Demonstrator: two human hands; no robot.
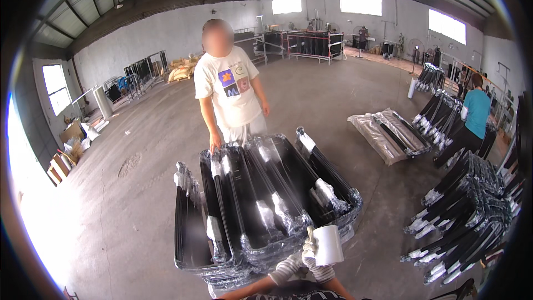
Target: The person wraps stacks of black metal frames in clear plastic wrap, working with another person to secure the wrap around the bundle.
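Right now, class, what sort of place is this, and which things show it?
Probably a factory workshop: black frames bundled in clear film, metal racks, and a broad, grey floor.

Against the near edge of the wrapped stack (260, 251), the two hands (308, 251) overlap beside a white roll (329, 245), so which one grips it is hard to say. Their forearms (252, 288) are cut off below the stack. Across it, a co-worker (230, 80) has a blurred face and hidden lower legs; far beyond, another person (363, 38) is too small to make out
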